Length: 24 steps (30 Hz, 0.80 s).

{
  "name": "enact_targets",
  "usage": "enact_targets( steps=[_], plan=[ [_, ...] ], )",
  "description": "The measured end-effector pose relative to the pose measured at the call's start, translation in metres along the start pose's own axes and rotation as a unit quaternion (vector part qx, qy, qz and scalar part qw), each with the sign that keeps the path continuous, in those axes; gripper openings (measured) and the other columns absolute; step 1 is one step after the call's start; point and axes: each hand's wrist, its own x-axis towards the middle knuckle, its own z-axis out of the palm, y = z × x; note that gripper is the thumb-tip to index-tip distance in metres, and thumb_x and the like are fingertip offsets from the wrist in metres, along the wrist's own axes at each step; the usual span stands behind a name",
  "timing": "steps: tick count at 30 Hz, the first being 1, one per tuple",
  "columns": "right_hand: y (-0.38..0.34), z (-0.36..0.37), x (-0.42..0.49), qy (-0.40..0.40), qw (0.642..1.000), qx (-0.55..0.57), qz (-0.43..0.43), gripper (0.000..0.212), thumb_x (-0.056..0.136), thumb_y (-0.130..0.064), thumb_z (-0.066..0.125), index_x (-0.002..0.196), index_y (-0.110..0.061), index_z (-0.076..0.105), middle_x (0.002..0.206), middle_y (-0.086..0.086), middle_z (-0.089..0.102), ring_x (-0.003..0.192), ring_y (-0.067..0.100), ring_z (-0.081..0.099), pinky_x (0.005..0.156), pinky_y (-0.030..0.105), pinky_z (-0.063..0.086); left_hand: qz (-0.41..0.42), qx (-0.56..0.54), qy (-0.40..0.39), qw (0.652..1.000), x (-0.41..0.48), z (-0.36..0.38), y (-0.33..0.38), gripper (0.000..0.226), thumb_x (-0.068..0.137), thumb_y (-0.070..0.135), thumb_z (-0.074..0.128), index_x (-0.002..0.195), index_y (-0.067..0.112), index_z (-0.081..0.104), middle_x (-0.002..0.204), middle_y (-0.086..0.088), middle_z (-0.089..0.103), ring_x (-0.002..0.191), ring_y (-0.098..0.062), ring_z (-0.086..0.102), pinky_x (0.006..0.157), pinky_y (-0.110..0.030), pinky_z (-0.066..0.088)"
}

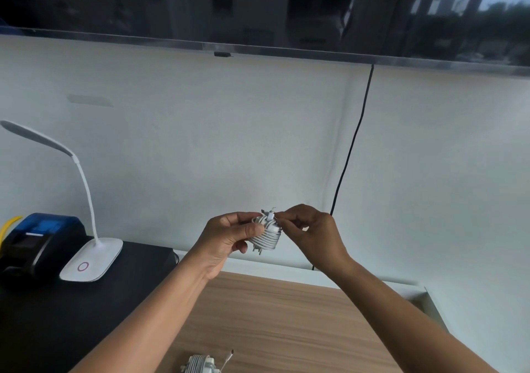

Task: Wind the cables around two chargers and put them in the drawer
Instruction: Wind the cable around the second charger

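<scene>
A white charger [266, 235] with its white cable wound round it in several turns is held up in the air above the wooden desk [286, 321]. My left hand [229, 237] grips the charger body from the left. My right hand [312, 232] pinches the cable's end at the top of the charger. A second white charger [200, 364], also wrapped in its cable, lies on the desk at the bottom edge of the view, with a plug end sticking out to its right. No drawer is in view.
A white desk lamp [91, 258] and a blue and black device [37, 240] stand on a black surface [71, 315] at the left. A black cable [352, 149] hangs down the white wall from the dark screen [258, 8] above.
</scene>
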Motion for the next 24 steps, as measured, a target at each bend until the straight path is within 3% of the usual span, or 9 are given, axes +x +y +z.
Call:
enact_targets(
  steps=[4, 7, 11, 15, 19, 24],
  plan=[
    [0.005, -0.003, 0.003, -0.012, 0.995, -0.067, -0.079, 0.012, 0.084, -0.005, 0.071, 0.087, -0.014, 0.078, 0.085, -0.001, 0.071, 0.071, 0.011, 0.063, 0.067, 0.021, 0.051, -0.009, -0.001, -0.013, 1.0, 0.001, -0.001, -0.001, 0.047, 0.049, 0.027, 0.088, 0.091, 0.008, 0.079, 0.092, -0.01, 0.075, 0.068, -0.012, 0.063, 0.046, -0.02, 0.04],
    [0.006, -0.004, 0.006, -0.019, 0.989, -0.097, -0.108, 0.011, 0.084, -0.007, 0.071, 0.089, -0.013, 0.078, 0.085, -0.001, 0.071, 0.071, 0.013, 0.063, 0.067, 0.022, 0.052, -0.016, 0.0, -0.021, 1.0, 0.001, -0.001, 0.0, 0.051, 0.045, 0.029, 0.09, 0.092, 0.009, 0.079, 0.092, -0.011, 0.074, 0.068, -0.012, 0.063, 0.046, -0.02, 0.04],
    [-0.001, -0.003, 0.008, -0.012, 0.999, -0.035, -0.013, 0.011, 0.086, -0.005, 0.068, 0.083, -0.015, 0.072, 0.082, -0.003, 0.072, 0.07, 0.004, 0.063, 0.069, 0.017, 0.051, -0.009, 0.014, -0.022, 1.0, 0.003, 0.0, 0.004, 0.051, 0.045, 0.03, 0.091, 0.091, 0.01, 0.08, 0.092, -0.008, 0.075, 0.069, -0.012, 0.063, 0.047, -0.021, 0.04],
    [-0.006, -0.004, 0.013, -0.014, 0.995, 0.072, 0.067, 0.015, 0.086, -0.003, 0.066, 0.093, -0.016, 0.061, 0.074, 0.003, 0.068, 0.065, 0.01, 0.061, 0.069, 0.029, 0.052, -0.006, 0.044, -0.015, 0.999, 0.004, 0.0, 0.007, 0.048, 0.046, 0.027, 0.088, 0.091, 0.011, 0.079, 0.09, -0.008, 0.076, 0.07, -0.013, 0.064, 0.048, -0.022, 0.041],
    [-0.007, -0.01, 0.016, -0.061, 0.99, 0.083, 0.1, 0.016, 0.09, -0.005, 0.063, 0.101, -0.014, 0.068, 0.072, -0.005, 0.068, 0.061, 0.004, 0.057, 0.061, 0.018, 0.046, -0.005, 0.022, -0.003, 1.0, 0.001, 0.002, 0.0, 0.049, 0.046, 0.028, 0.088, 0.092, 0.011, 0.079, 0.09, -0.008, 0.075, 0.07, -0.013, 0.064, 0.049, -0.021, 0.042],
    [0.001, -0.013, 0.015, -0.087, 0.979, 0.123, 0.138, 0.015, 0.088, -0.005, 0.067, 0.101, -0.007, 0.073, 0.075, 0.0, 0.069, 0.064, 0.007, 0.056, 0.057, 0.018, 0.044, 0.005, 0.001, 0.014, 1.0, 0.005, 0.003, -0.003, 0.054, 0.049, 0.03, 0.088, 0.098, 0.009, 0.078, 0.092, -0.01, 0.075, 0.07, -0.013, 0.063, 0.049, -0.021, 0.042]
  ],
)
